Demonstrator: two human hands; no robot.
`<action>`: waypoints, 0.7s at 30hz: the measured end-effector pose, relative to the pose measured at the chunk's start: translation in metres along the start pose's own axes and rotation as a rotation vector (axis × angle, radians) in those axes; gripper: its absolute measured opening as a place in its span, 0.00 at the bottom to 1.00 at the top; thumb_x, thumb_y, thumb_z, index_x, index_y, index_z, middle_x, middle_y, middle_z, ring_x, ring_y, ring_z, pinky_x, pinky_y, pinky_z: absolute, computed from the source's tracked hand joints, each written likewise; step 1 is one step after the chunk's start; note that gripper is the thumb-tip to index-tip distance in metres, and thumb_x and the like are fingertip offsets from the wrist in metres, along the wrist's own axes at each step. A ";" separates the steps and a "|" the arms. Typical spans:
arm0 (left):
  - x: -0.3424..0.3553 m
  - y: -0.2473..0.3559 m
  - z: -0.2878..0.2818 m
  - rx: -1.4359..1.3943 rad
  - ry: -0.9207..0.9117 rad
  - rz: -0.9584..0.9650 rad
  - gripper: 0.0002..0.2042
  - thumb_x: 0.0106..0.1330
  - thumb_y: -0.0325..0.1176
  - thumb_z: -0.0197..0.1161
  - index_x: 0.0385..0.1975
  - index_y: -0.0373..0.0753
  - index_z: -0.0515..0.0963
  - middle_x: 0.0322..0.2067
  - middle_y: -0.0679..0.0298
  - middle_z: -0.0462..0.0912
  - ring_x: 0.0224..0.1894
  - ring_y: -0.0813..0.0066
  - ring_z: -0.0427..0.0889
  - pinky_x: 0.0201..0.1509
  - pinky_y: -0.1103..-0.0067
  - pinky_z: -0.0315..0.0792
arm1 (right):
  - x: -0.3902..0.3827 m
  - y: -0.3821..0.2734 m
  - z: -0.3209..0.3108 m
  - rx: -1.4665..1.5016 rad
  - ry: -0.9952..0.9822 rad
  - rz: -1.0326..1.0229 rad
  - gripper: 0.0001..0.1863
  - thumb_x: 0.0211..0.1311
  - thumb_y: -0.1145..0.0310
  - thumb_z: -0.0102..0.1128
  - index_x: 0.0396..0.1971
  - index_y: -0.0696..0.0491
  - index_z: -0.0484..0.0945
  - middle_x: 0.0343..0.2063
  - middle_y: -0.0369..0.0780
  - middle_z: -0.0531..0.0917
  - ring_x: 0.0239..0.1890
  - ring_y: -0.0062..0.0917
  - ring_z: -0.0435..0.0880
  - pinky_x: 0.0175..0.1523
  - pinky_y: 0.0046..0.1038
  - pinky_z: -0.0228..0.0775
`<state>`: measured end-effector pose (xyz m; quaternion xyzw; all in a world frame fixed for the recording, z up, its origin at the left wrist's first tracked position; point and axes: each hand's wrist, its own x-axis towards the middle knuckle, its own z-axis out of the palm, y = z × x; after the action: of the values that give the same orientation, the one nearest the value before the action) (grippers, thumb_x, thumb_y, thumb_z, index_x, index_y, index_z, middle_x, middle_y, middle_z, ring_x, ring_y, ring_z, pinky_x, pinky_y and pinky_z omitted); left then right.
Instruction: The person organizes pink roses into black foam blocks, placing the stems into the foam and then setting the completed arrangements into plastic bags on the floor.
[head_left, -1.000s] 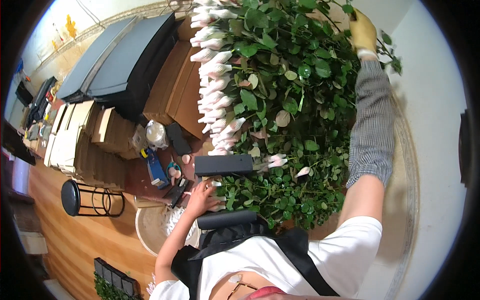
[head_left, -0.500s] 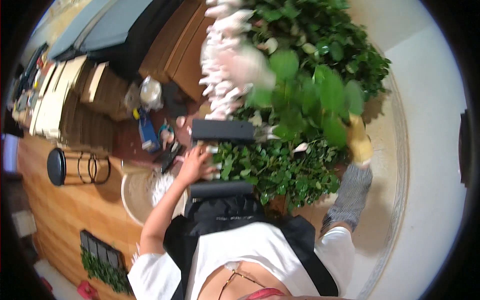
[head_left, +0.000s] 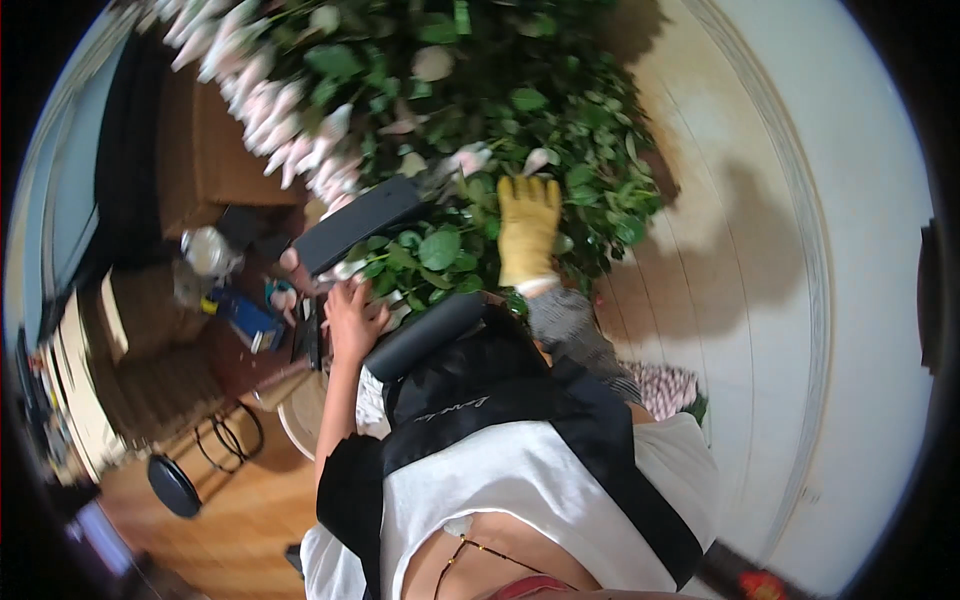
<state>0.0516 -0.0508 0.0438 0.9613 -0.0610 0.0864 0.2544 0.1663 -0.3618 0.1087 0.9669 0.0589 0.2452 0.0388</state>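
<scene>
My right hand [head_left: 530,225], in a yellow glove with a grey striped sleeve, lies on leafy rose stems [head_left: 440,250], fingers extended and slightly apart. My left hand [head_left: 355,315] is at the stems' left end, fingers apart and bent, touching pale wrapped tips. The leaves lie between a black padded block [head_left: 355,225] above my left hand and a black padded roll [head_left: 425,337] against my apron. Beyond, a large pile of roses [head_left: 520,95] has white netted heads [head_left: 265,115] along its left edge. A loose pale bud [head_left: 538,160] lies just past the glove.
At left are stacked cardboard [head_left: 150,370], a brown box [head_left: 235,160], a blue box [head_left: 250,320], small clutter and a pale bucket [head_left: 300,410]. A black stool [head_left: 175,485] stands on the wooden floor. A white wall [head_left: 850,300] runs along the right.
My right hand has come down from the far right of the pile, past a blurred moving leafy stem, onto the near bunch. My left hand stays at the stem ends. The view has rotated.
</scene>
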 end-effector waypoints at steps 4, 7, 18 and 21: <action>0.008 0.010 0.010 0.040 -0.016 0.044 0.25 0.53 0.39 0.68 0.52 0.39 0.75 0.47 0.46 0.71 0.52 0.47 0.69 0.57 0.57 0.64 | -0.044 0.000 0.064 0.061 -0.184 0.114 0.20 0.56 0.68 0.55 0.50 0.51 0.79 0.48 0.42 0.82 0.57 0.37 0.76 0.71 0.46 0.52; 0.005 -0.002 0.021 0.083 0.004 0.042 0.24 0.57 0.42 0.65 0.52 0.38 0.74 0.47 0.47 0.71 0.52 0.48 0.68 0.59 0.57 0.61 | -0.040 0.004 0.063 0.185 -0.201 0.063 0.24 0.53 0.71 0.58 0.54 0.53 0.78 0.49 0.42 0.82 0.57 0.36 0.77 0.71 0.46 0.53; -0.005 -0.010 0.006 -0.019 0.056 0.041 0.24 0.53 0.45 0.75 0.45 0.36 0.80 0.50 0.46 0.73 0.52 0.44 0.72 0.55 0.56 0.67 | -0.016 0.037 0.008 0.505 -0.195 -0.090 0.25 0.47 0.78 0.63 0.51 0.52 0.80 0.49 0.41 0.83 0.57 0.35 0.78 0.71 0.42 0.59; -0.012 -0.012 0.005 0.027 0.005 -0.045 0.25 0.52 0.47 0.75 0.45 0.36 0.80 0.50 0.46 0.73 0.52 0.45 0.72 0.56 0.57 0.67 | 0.015 0.056 -0.050 0.297 0.048 -0.141 0.18 0.53 0.77 0.55 0.46 0.53 0.81 0.48 0.41 0.83 0.60 0.36 0.76 0.73 0.48 0.55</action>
<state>0.0425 -0.0416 0.0313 0.9655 -0.0375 0.0841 0.2436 0.1610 -0.4131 0.1660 0.9494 0.1630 0.2534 -0.0887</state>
